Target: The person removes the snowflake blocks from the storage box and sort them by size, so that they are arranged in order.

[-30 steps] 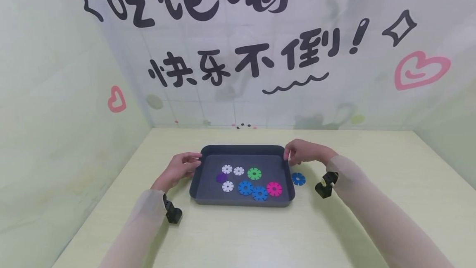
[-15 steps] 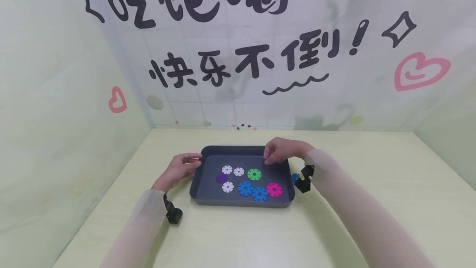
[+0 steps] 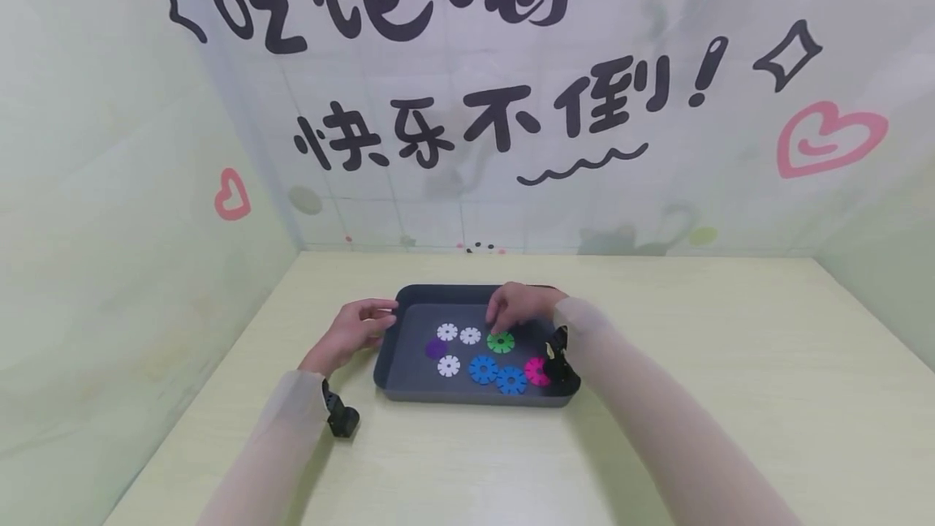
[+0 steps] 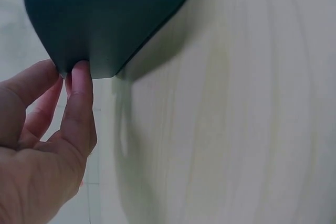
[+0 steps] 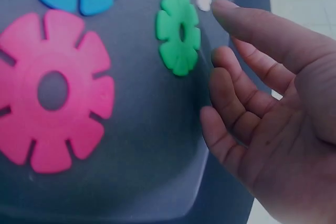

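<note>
A dark grey tray (image 3: 475, 398) sits on the pale table and holds several toothed plastic discs. My left hand (image 3: 359, 324) pinches the tray's left rear corner; the left wrist view shows thumb and fingers of this hand (image 4: 50, 129) on either side of the tray's wall (image 4: 105, 14). My right hand (image 3: 515, 306) hovers inside the tray with relaxed fingers and holds nothing. Its fingertips are just above the green disc (image 3: 501, 342). In the right wrist view the hand (image 5: 273, 114) lies right of the green disc (image 5: 178, 32), with a pink disc (image 5: 50, 90) nearer the camera.
Also in the tray are three white discs (image 3: 447, 332), a purple one (image 3: 436, 347), two blue ones (image 3: 483, 369) and the pink disc (image 3: 536, 372), partly behind the wrist camera (image 3: 561, 365). Walls close in the table at the left and back.
My right hand has moved left from the tray's right rear corner to over the green disc inside. My arm now hides the blue disc beside the tray. The left hand has stayed put.
</note>
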